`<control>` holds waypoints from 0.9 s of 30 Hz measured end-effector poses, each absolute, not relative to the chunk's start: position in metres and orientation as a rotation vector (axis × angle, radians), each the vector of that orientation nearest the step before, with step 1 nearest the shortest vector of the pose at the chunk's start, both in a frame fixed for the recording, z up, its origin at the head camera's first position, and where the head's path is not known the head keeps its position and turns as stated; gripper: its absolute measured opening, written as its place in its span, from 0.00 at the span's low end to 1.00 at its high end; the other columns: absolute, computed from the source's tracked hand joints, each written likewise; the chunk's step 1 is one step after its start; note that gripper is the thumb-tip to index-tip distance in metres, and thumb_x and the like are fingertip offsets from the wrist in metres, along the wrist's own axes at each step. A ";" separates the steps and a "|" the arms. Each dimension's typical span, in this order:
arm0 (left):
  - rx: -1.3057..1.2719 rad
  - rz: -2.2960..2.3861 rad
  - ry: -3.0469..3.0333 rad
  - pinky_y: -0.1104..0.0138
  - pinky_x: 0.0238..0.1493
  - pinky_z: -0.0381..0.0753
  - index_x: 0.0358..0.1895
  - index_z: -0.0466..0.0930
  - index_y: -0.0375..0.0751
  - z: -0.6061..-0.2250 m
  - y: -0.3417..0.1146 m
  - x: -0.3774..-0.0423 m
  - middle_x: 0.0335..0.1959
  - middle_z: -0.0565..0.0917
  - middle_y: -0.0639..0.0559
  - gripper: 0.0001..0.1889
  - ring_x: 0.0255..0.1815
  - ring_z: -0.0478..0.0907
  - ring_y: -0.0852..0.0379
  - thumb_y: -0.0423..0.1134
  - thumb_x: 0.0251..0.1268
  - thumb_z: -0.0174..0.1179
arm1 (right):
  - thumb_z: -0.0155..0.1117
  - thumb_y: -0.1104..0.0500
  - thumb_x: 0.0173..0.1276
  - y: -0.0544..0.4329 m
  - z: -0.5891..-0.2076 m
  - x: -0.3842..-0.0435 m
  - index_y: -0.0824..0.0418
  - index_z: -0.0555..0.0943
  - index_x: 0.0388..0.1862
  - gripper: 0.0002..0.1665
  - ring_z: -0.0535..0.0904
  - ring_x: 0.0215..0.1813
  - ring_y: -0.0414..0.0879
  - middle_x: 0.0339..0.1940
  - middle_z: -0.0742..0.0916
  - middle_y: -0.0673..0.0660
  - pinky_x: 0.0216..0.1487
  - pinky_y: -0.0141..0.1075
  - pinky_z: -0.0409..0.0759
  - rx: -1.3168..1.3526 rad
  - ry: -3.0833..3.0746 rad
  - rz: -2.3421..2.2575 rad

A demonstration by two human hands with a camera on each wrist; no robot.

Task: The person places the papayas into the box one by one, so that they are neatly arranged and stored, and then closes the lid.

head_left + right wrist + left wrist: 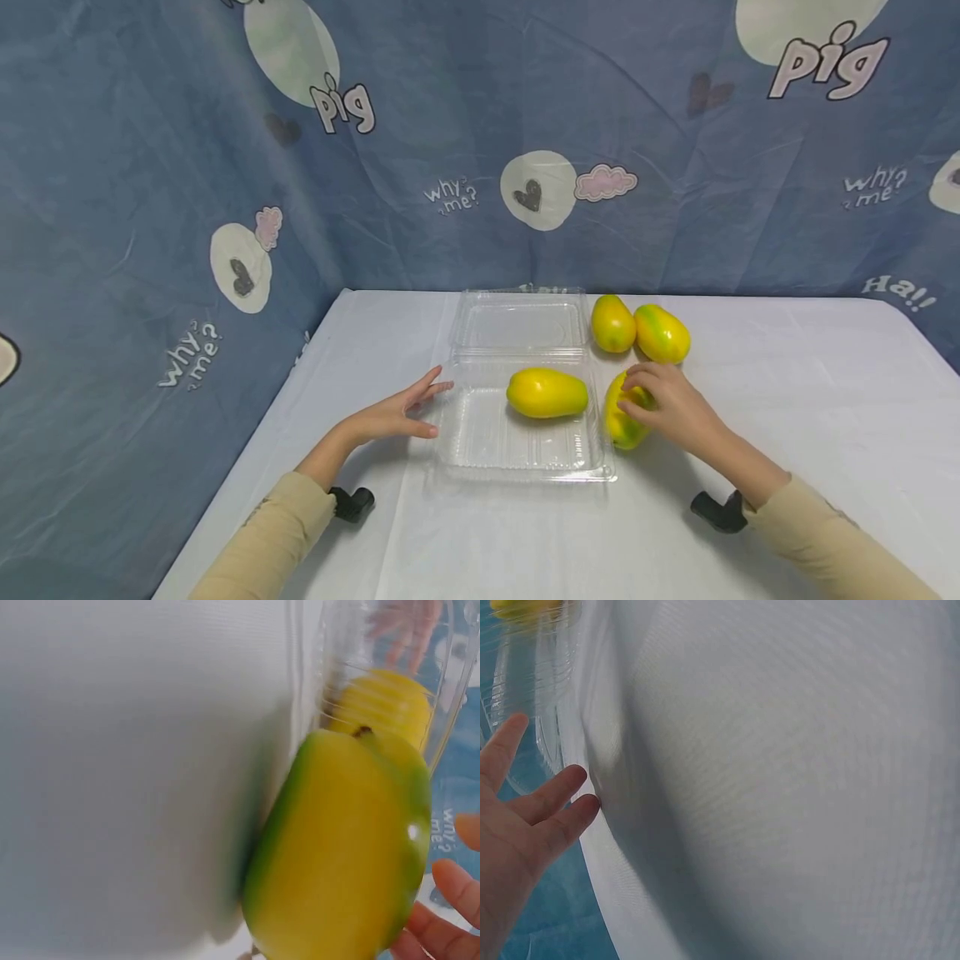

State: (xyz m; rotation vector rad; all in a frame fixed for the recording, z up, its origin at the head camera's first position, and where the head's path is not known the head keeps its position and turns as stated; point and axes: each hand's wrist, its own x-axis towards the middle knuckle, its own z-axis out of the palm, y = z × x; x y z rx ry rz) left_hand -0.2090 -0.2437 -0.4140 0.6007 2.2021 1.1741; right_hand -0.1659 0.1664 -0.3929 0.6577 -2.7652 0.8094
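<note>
In the head view, my right hand (672, 406) bends over a yellow-green papaya (621, 429) just right of a clear plastic clamshell box (480, 454). Some of its fingers (431, 930) touch the papaya's side in the right wrist view, while others stand apart from it. The lidded box lies opened flat, its lid (521, 325) toward the back. Another yellow papaya (547, 393) rests sideways in the base. My left hand (390, 417) spreads its fingers by the box's left edge, holding nothing; whether it touches the plastic I cannot tell.
Two more papayas (612, 323) sit side by side behind my right hand, right of the lid. A white cloth (465, 542) covers the table. Behind and to the left hangs a blue printed curtain (420, 100).
</note>
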 end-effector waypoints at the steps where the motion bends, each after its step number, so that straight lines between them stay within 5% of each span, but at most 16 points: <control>1: 0.602 1.173 2.204 0.42 0.66 0.43 0.73 0.29 0.50 -0.414 -0.244 -0.209 0.73 0.50 0.51 0.51 0.73 0.41 0.44 0.40 0.57 0.61 | 0.67 0.60 0.55 0.167 -0.393 -0.165 0.66 0.81 0.35 0.11 0.72 0.52 0.61 0.45 0.81 0.64 0.56 0.53 0.67 0.667 -2.763 0.802; 10: 0.592 1.181 2.199 0.45 0.68 0.43 0.73 0.29 0.50 -0.412 -0.244 -0.207 0.73 0.50 0.51 0.51 0.73 0.39 0.47 0.38 0.57 0.61 | 0.69 0.57 0.54 0.173 -0.395 -0.162 0.66 0.79 0.43 0.20 0.66 0.59 0.66 0.56 0.75 0.70 0.58 0.59 0.63 0.692 -2.805 0.849; 19: 0.594 1.175 2.203 0.44 0.67 0.43 0.73 0.29 0.50 -0.412 -0.243 -0.207 0.73 0.50 0.51 0.51 0.73 0.40 0.45 0.38 0.58 0.61 | 0.73 0.55 0.48 0.178 -0.406 -0.166 0.65 0.67 0.60 0.41 0.51 0.67 0.70 0.67 0.59 0.74 0.58 0.67 0.55 0.624 -2.904 0.948; 27: 0.590 1.169 2.206 0.43 0.67 0.42 0.73 0.29 0.50 -0.411 -0.243 -0.206 0.73 0.50 0.51 0.51 0.73 0.40 0.45 0.39 0.58 0.61 | 0.74 0.63 0.45 0.183 -0.417 -0.173 0.70 0.67 0.57 0.40 0.57 0.65 0.69 0.64 0.65 0.75 0.62 0.62 0.54 0.556 -2.781 0.963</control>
